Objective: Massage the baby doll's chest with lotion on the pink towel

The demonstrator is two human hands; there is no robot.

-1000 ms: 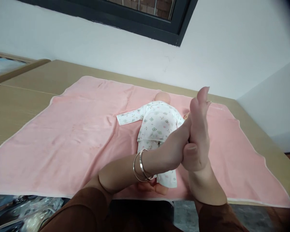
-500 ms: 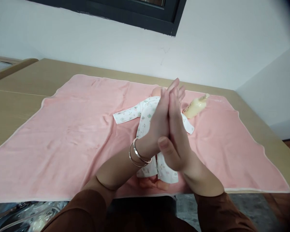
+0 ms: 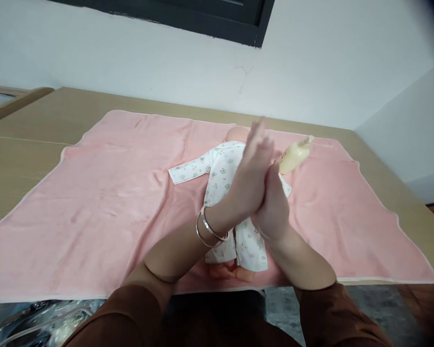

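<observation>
My left hand (image 3: 248, 180) and my right hand (image 3: 273, 209) are pressed palm to palm above a baby doll (image 3: 224, 185). The left hand's fingers are stretched out and blurred by motion; two silver bangles sit on its wrist. The right hand lies partly behind the left, its fingers mostly hidden. Neither hand holds anything. The doll lies face down on a pink towel (image 3: 104, 207), dressed in white printed clothes, head toward the wall, feet toward me. A pale yellow bottle (image 3: 292, 155) lies on the towel just right of the doll's shoulder.
The towel covers a light wooden table (image 3: 32, 140) that runs to a white wall. A wooden frame edge (image 3: 18, 99) shows at the far left. Clear plastic wrapping (image 3: 32, 320) lies below the table's near edge at the lower left.
My palms have been sliding against each other: the right hand moved from high and upright down behind the left, while the left slid up. The view dropped slightly, revealing the bottle.
</observation>
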